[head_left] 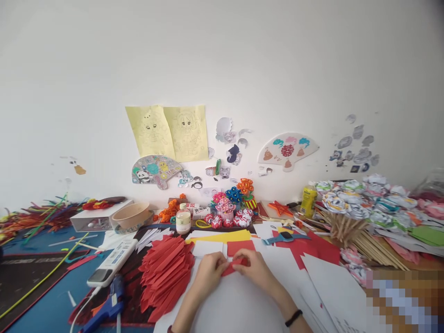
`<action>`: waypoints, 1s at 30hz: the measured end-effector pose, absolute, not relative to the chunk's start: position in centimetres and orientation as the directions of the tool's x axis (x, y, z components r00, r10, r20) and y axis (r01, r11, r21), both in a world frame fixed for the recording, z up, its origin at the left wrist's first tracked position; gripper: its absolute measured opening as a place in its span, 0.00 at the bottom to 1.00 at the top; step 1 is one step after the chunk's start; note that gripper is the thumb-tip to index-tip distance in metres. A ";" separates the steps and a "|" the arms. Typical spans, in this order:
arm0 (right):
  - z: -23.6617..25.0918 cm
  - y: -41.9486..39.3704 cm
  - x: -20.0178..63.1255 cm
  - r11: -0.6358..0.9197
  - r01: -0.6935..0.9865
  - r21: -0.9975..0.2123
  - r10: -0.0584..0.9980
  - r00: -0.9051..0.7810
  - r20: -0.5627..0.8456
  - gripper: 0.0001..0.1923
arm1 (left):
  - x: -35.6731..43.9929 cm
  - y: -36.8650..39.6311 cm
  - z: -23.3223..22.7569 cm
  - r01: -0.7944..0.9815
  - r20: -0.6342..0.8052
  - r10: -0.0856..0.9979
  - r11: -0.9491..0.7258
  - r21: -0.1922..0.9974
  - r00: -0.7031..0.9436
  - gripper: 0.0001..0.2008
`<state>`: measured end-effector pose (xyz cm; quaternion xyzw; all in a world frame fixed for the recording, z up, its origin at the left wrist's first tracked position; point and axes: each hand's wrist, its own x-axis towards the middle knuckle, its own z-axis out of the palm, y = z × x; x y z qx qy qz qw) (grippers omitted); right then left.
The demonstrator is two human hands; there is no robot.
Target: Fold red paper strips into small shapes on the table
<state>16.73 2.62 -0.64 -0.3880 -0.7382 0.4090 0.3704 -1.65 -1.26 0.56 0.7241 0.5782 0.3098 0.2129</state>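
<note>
Your two forearms enter from the bottom edge, a black band (293, 317) on the right wrist. Your left hand (208, 273) and right hand (255, 268) meet over one small red paper (235, 265); both pinch it, fingers closed on its edges, left at its left end, right at its right end. It sits just above white sheets (239, 305) at the near middle of the desk.

Just left of your left hand lies one pile of folded red strips (166, 277), too many to count. Behind the paper: one yellow sheet (222, 237), one red sheet (314, 249), one blue watch (285, 237) lying on it.

Further left: one white remote (113, 261), one blue glue gun (107, 305) with a white cord, one long green stem (45, 275) across the blue mat (52, 305). One bowl (131, 215) stands beside one white box (93, 219). One small bottle (183, 219) stands near the middle; one yellow bottle (308, 200) stands to the right. Paper flower models (232, 206) cluster at the back, count unclear.

At right, a bundle of paper flowers on wooden sticks (360, 217) lies on its side. A pixelated patch covers the lower right corner.

Desk surface is crowded. On the white wall (222, 60) behind it: two yellow drawings (169, 132), two paper fans (287, 150), and scattered small stickers.
</note>
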 end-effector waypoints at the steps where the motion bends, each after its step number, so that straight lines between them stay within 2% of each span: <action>1: -0.6 2.8 16.7 0.333 0.221 -0.917 0.884 -0.411 0.222 0.12 | -1.7 -1.2 0.6 0.657 0.215 0.969 -0.240 0.714 0.121 0.11; 5: -0.6 3.2 16.6 0.262 0.077 -0.962 0.906 -0.364 0.217 0.17 | -2.2 -1.3 1.3 0.501 0.225 0.965 -0.262 0.825 0.133 0.16; 9: -0.3 3.1 16.7 0.240 -0.008 -0.971 0.906 -0.356 0.227 0.18 | -2.7 -1.7 2.1 0.371 0.129 0.978 -0.181 0.911 0.162 0.21; 14: 0.3 2.7 17.0 0.239 -0.073 -0.968 0.909 -0.333 0.250 0.16 | -3.0 -2.3 3.0 0.246 0.109 0.979 -0.150 0.958 0.174 0.21; 18: 1.1 2.1 16.9 0.208 -0.138 -0.968 0.900 -0.360 0.245 0.18 | -2.7 -2.6 3.2 0.239 0.123 0.977 -0.163 0.957 0.175 0.19; 22: 1.9 1.4 16.4 0.189 -0.215 -0.958 0.924 -0.291 0.248 0.22 | -1.8 -3.0 3.0 0.228 0.130 0.973 -0.172 0.958 0.190 0.15; 25: 2.0 1.1 16.0 0.211 -0.189 -0.959 0.928 -0.270 0.258 0.17 | -1.0 -3.3 2.6 0.247 0.147 0.971 -0.191 0.950 0.187 0.13; 30: 1.0 1.4 15.6 0.276 -0.077 -0.958 0.927 -0.242 0.286 0.22 | -0.1 -3.3 2.5 0.340 0.217 0.966 -0.253 0.906 0.141 0.14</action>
